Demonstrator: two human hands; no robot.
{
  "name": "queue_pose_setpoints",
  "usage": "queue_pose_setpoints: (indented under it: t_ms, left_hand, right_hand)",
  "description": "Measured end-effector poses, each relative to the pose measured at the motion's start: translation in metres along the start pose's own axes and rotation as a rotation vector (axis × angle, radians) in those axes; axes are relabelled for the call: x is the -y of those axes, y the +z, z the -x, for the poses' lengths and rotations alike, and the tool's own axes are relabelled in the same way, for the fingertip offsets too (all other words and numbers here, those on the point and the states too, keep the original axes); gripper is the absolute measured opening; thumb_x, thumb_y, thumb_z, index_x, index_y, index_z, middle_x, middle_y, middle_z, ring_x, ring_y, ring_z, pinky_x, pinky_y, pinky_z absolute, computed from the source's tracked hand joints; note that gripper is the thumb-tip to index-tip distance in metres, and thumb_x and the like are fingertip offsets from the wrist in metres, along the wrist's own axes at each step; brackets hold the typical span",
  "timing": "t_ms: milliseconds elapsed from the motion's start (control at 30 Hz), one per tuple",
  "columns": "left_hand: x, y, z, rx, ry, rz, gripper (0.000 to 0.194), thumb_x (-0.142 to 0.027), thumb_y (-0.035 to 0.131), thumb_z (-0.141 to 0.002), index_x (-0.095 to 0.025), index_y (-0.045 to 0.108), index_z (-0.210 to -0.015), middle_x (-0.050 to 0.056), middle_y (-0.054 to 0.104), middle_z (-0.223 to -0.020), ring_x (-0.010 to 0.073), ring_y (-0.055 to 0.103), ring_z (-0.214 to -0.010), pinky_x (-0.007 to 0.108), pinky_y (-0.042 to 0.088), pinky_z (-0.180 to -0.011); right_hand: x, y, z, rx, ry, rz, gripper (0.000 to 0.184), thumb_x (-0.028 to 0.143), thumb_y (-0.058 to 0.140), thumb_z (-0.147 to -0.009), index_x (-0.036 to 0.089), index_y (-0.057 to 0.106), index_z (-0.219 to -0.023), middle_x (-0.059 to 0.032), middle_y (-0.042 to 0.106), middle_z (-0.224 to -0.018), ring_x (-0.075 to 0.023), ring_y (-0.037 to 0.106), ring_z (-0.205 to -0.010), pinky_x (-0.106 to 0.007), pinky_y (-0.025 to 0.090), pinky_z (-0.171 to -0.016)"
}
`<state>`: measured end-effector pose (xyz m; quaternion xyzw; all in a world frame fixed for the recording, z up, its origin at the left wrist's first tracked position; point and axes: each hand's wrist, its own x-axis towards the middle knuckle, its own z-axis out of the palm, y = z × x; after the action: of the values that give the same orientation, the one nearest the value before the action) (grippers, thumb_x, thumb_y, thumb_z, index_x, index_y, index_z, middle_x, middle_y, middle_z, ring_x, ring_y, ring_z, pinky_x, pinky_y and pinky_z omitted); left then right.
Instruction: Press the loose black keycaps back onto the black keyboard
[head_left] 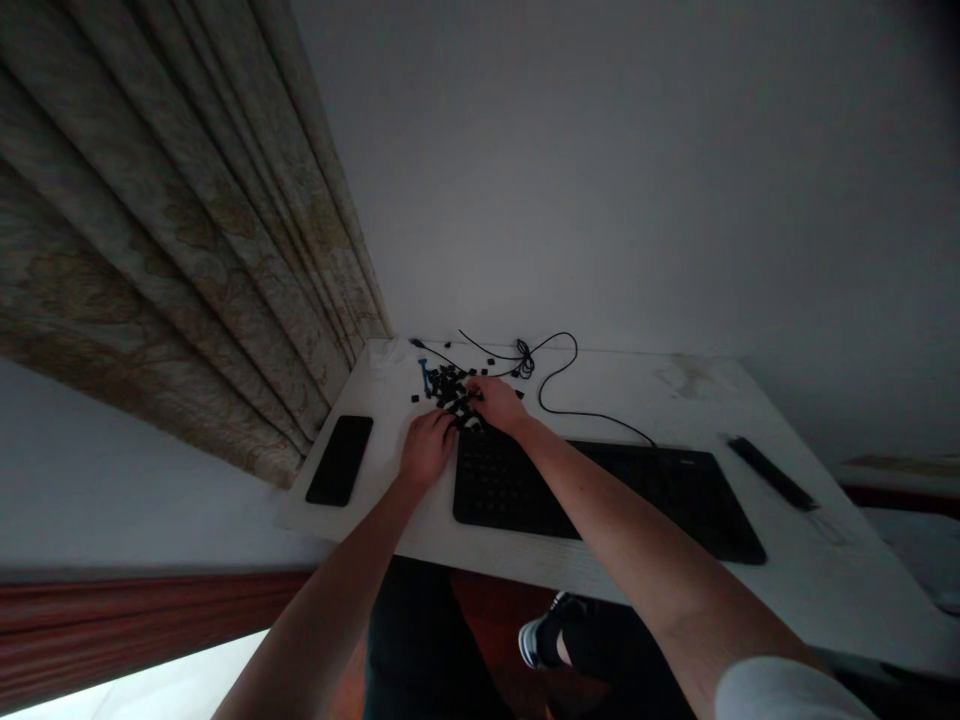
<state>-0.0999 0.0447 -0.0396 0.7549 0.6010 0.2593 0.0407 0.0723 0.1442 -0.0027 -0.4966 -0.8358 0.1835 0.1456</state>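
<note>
A pile of small black keycaps (448, 384) lies at the back left of the white table. My right hand (499, 403) reaches into the pile from the right, fingers pinched around what looks like a dark keycap (477, 397). At the near edge of the pile rests my left hand (429, 445), its fingers extended and touching or close to the nearest caps. A black keyboard (510, 490) lies just in front of the pile, partly under my right forearm. Its left-hand section shows rows of dark keys or key mounts; the rest is too dark to make out.
A black cable (577, 352) loops from the keyboard along the back of the table (622, 375). Beside the pile lies a blue tool (425, 377). A black phone (340, 461) is at the left, a long black object (772, 473) at the right. A patterned curtain (187, 220) hangs left.
</note>
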Motion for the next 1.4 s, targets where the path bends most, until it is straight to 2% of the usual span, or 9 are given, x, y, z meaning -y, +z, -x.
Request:
queue_pose_setpoints:
  t_ms: [133, 267, 567, 767, 933, 1033, 1100, 1200, 1400]
  left_hand:
    - [-0.003, -0.002, 0.001, -0.001, -0.006, 0.001, 0.026, -0.025, 0.049, -0.097, -0.021, 0.066, -0.116, 0.01, 0.066, -0.12, 0.0257, 0.061, -0.114, 0.045, 0.047, -0.104]
    - [-0.005, -0.004, 0.002, -0.033, -0.047, -0.01, 0.031, -0.026, 0.051, -0.096, -0.021, 0.063, -0.124, 0.012, 0.06, -0.131, 0.0283, 0.055, -0.124, 0.047, 0.044, -0.107]
    - [-0.003, -0.005, 0.002, -0.069, -0.11, 0.04, 0.026, -0.026, 0.051, -0.095, -0.02, 0.064, -0.117, 0.011, 0.063, -0.122, 0.026, 0.061, -0.111, 0.043, 0.049, -0.101]
    - [0.001, -0.006, 0.001, -0.164, -0.171, 0.147, 0.021, -0.025, 0.051, -0.095, -0.021, 0.064, -0.11, 0.009, 0.064, -0.114, 0.0239, 0.062, -0.11, 0.041, 0.05, -0.101]
    - [0.006, -0.005, 0.0, -0.226, -0.229, 0.229, 0.02, -0.025, 0.052, -0.094, -0.021, 0.064, -0.109, 0.009, 0.063, -0.115, 0.0237, 0.06, -0.112, 0.042, 0.048, -0.104]
    - [0.017, -0.008, -0.005, -0.315, -0.304, 0.213, 0.023, -0.022, 0.053, -0.092, -0.02, 0.064, -0.112, 0.01, 0.062, -0.118, 0.024, 0.059, -0.116, 0.042, 0.046, -0.107]
    - [0.027, -0.012, -0.011, -0.328, -0.322, 0.171, 0.029, -0.018, 0.053, -0.09, -0.018, 0.064, -0.116, 0.011, 0.061, -0.121, 0.0247, 0.057, -0.119, 0.042, 0.044, -0.11]
    - [0.044, -0.018, -0.023, -0.223, -0.267, 0.104, 0.037, -0.013, 0.051, -0.088, -0.019, 0.064, -0.122, 0.012, 0.062, -0.126, 0.0263, 0.056, -0.122, 0.044, 0.043, -0.111]
    - [0.061, -0.022, -0.041, 0.021, -0.13, -0.008, 0.036, -0.01, 0.046, -0.088, -0.021, 0.074, -0.108, 0.011, 0.07, -0.115, 0.0267, 0.062, -0.11, 0.044, 0.048, -0.102]
  right_hand:
    - [0.004, 0.0, 0.001, -0.004, 0.083, 0.019, 0.05, 0.018, 0.06, -0.084, 0.019, 0.059, -0.135, -0.0131, 0.058, -0.133, -0.0264, 0.058, -0.117, -0.038, 0.046, -0.099]
    - [0.011, -0.001, 0.001, 0.034, -0.005, 0.072, 0.055, 0.014, 0.055, -0.086, 0.027, 0.056, -0.139, -0.0105, 0.053, -0.143, -0.0299, 0.051, -0.127, -0.043, 0.045, -0.101]
    - [0.014, 0.001, -0.002, 0.046, -0.055, 0.084, 0.026, 0.018, 0.055, -0.091, 0.024, 0.072, -0.11, -0.0079, 0.07, -0.12, -0.0259, 0.06, -0.114, -0.039, 0.045, -0.099]
    - [0.009, 0.004, -0.004, -0.042, 0.035, -0.045, 0.019, 0.025, 0.064, -0.089, 0.026, 0.073, -0.105, -0.0032, 0.073, -0.111, -0.0227, 0.061, -0.113, -0.035, 0.044, -0.099]
    - [0.004, 0.005, -0.001, -0.069, 0.053, -0.119, 0.026, 0.02, 0.064, -0.089, 0.023, 0.071, -0.113, -0.0048, 0.074, -0.108, -0.0193, 0.065, -0.106, -0.031, 0.046, -0.096]
    - [0.001, 0.004, 0.002, -0.071, 0.076, -0.144, 0.02, 0.017, 0.063, -0.088, 0.021, 0.073, -0.105, -0.0064, 0.074, -0.109, -0.0198, 0.065, -0.107, -0.032, 0.046, -0.097]
    - [-0.001, 0.003, 0.004, -0.102, 0.095, -0.235, 0.022, 0.013, 0.063, -0.086, 0.02, 0.073, -0.105, -0.0064, 0.074, -0.107, -0.0194, 0.067, -0.105, -0.032, 0.047, -0.097]
    - [-0.002, 0.002, 0.006, -0.164, 0.196, -0.5, 0.025, 0.01, 0.062, -0.083, 0.019, 0.073, -0.104, -0.0051, 0.075, -0.1, -0.0181, 0.07, -0.095, -0.034, 0.051, -0.094]
    - [-0.002, 0.004, 0.024, -0.177, 0.401, -1.291, 0.016, 0.005, 0.067, -0.076, 0.015, 0.073, -0.087, -0.0036, 0.073, -0.078, -0.0173, 0.073, -0.079, -0.035, 0.06, -0.087]
